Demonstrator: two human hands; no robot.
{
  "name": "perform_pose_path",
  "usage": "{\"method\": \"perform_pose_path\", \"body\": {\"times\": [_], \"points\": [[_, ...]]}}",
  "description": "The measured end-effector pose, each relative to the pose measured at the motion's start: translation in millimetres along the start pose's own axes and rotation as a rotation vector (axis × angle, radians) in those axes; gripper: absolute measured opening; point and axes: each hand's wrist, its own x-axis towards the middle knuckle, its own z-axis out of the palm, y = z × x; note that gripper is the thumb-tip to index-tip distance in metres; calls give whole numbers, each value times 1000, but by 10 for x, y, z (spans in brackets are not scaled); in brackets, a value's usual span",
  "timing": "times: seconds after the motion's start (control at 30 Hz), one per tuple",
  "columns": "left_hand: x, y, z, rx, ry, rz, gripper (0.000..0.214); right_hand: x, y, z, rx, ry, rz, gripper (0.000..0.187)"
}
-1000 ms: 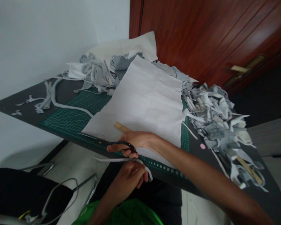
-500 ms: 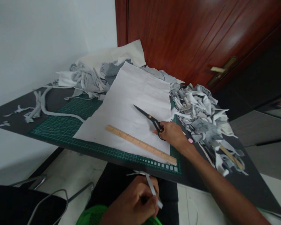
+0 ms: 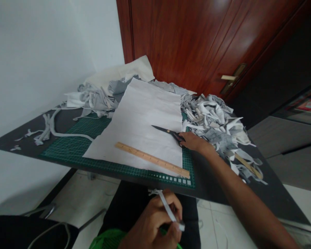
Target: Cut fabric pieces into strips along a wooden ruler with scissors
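My right hand (image 3: 195, 142) lies on the dark tabletop at the sheet's right edge, its fingertips against the black handles of a pair of scissors (image 3: 167, 131). The scissors rest on a large white fabric sheet (image 3: 137, 121), blades pointing left. A wooden ruler (image 3: 152, 159) lies across the sheet's lower part, apart from the scissors. Low in the view, below the table edge, my left hand (image 3: 151, 221) pinches a narrow white fabric strip (image 3: 166, 208). Part of the strip is hidden by my fingers.
A green cutting mat (image 3: 75, 140) lies under the sheet on a dark tabletop (image 3: 63, 121). A heap of grey-white scraps (image 3: 212, 122) fills the right side, with more cloth (image 3: 98, 98) behind. A wooden door (image 3: 184, 45) stands beyond. A metal-framed chair (image 3: 44, 211) sits low at left.
My right hand has slid left and lies flatter, and the scissors have turned toward the ruler's direction. My left hand has risen a little with the strip. The view has shifted.
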Motion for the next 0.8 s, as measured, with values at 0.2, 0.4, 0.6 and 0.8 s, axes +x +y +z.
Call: {"method": "perform_pose_path", "body": {"times": [0.2,0.4,0.6,0.8], "points": [[-23,-81,-81,-26,125,150,55,-628,-181,110,403,363,-65,26],[63,-69,-279,127,408,163,57,-1809,-841,1002,1063,16,-262,48],[157,-158,-536,450,696,219,37,-2108,-1055,1444,1152,-66,-70,64],[213,-266,-613,148,800,4,35,-2093,-830,1452,1209,64,-29,64]]}}
